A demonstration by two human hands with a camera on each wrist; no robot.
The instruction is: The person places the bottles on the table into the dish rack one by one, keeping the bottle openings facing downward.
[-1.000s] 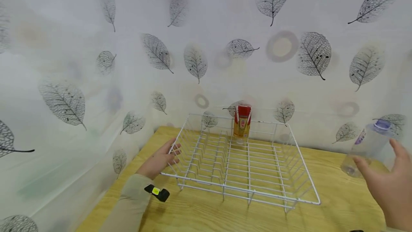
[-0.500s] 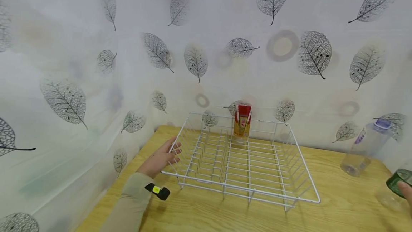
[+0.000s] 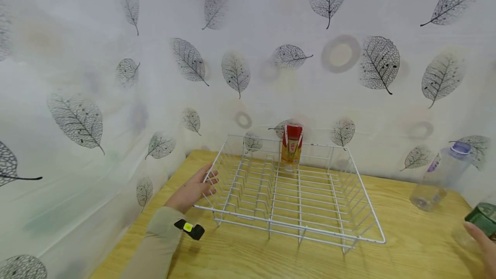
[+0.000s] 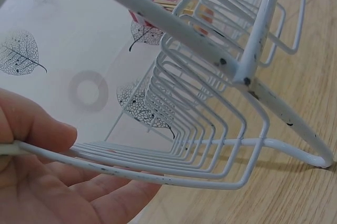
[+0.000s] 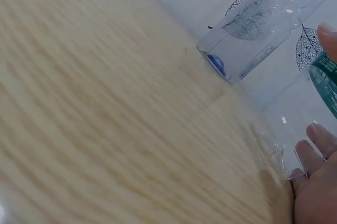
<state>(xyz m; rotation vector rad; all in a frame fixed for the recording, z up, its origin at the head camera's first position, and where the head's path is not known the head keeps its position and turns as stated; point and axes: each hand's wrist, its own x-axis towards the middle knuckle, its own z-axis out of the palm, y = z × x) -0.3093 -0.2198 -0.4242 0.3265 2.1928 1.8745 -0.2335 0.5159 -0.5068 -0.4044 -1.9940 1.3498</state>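
My left hand (image 3: 190,193) grips the left side of a white wire dish rack (image 3: 286,225). In the left wrist view its thumb (image 4: 58,132) lies over the rack's wires, with the other fingers beneath them. At the far right, partly cut off by the head view, my right hand (image 3: 482,246) is round a clear plastic bottle with a green label (image 3: 480,218). The right wrist view shows the thumb (image 5: 329,39) and fingers (image 5: 310,150) on either side of this bottle, whose base is close to the table.
A clear bottle with a purple neck (image 3: 441,180) stands at the back right, behind the green-labelled one. A red and yellow package (image 3: 291,145) stands at the rack's back side. Leaf-patterned sheeting (image 3: 263,111) rises behind and left of the wooden table (image 3: 217,253).
My right hand has moved from beside the purple-necked bottle to the right and onto the green-labelled bottle, which has come into view. The left hand and dish rack have stayed put.
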